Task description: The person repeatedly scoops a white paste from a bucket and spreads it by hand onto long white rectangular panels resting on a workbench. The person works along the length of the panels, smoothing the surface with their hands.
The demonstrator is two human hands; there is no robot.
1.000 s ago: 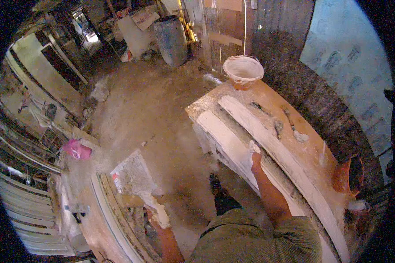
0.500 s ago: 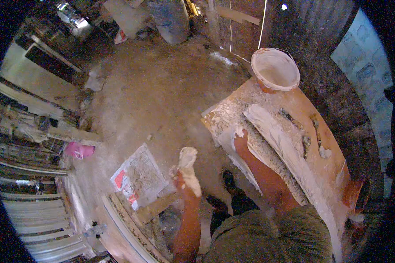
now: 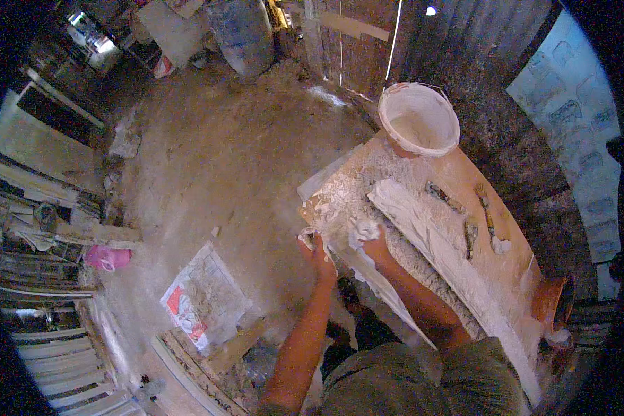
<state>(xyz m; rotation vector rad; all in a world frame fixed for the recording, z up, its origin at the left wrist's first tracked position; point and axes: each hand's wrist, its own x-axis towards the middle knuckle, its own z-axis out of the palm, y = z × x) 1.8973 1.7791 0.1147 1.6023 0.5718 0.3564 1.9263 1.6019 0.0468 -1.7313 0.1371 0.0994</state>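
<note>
This is a rough plaster workshop. A wooden table [image 3: 464,187] is covered with white plaster, and a long white moulding [image 3: 451,256] lies on it beside some tools [image 3: 489,218]. A white bucket [image 3: 418,119] stands at its end. The dirt floor [image 3: 215,159] is dusty, with stacked mouldings [image 3: 62,347] along the edge.

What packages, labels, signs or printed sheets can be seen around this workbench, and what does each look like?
Printed sack: lying flat on the dirt floor, left of the person's left hand; rectangular, whitish-grey with red patches, dusty.
Printed blue sheet: on the wall at upper right, behind the bench; pale blue with rows of faint darker marks.
Pink bag: on the floor at left, beside stacked boards; small, crumpled, no print that can be made out.
No screens are visible.
</note>
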